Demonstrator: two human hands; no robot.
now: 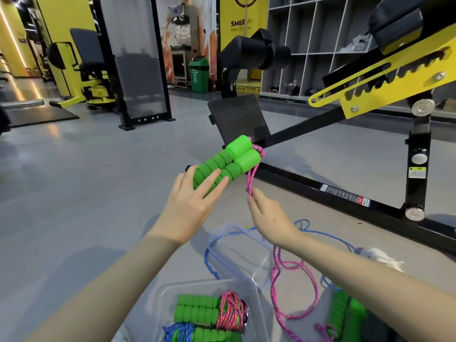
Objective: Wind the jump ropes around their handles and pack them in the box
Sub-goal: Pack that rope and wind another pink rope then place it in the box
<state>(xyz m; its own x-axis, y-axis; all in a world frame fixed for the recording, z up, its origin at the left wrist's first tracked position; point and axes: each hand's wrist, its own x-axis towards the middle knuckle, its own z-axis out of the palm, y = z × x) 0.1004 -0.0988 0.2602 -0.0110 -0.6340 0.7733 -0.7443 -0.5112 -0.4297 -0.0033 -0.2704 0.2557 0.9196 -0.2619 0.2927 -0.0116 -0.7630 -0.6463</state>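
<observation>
— Stage of the job?
— Start of winding a third rope, by the look of it. Pair of green handles (222,166) raised side by side in mid-air above a grey gym floor (86,193). Gripped by the left hand (192,201), fingers (209,177) laid nearly straight and close together across the foam, thumb hidden behind.

— And the cord?
— Pink rope (254,174) hanging from the far ends of the handles, not yet wrapped round them. Pinched a little way down by the right hand (269,218), between thumb and fingertips. Below that, loose loops trailing onto the floor.

— The box?
— Clear box (162,297) on the floor at the bottom of the view, under the arms. Already inside: two wound sets (197,312), one bound in pink cord, one in blue. Clear lid (237,248) lying just beyond.

— Anything left unwound?
— Blue rope (209,265) sprawled around the lid and off to the right, with spare handles (345,309) on the floor there.

— Next move?
— Probably carrying the pinched cord round both handles, turn upon turn, kept taut. Firm left grip needed, to keep the pair together. Possible snag: pink loops catching on the blue rope lying near.
</observation>
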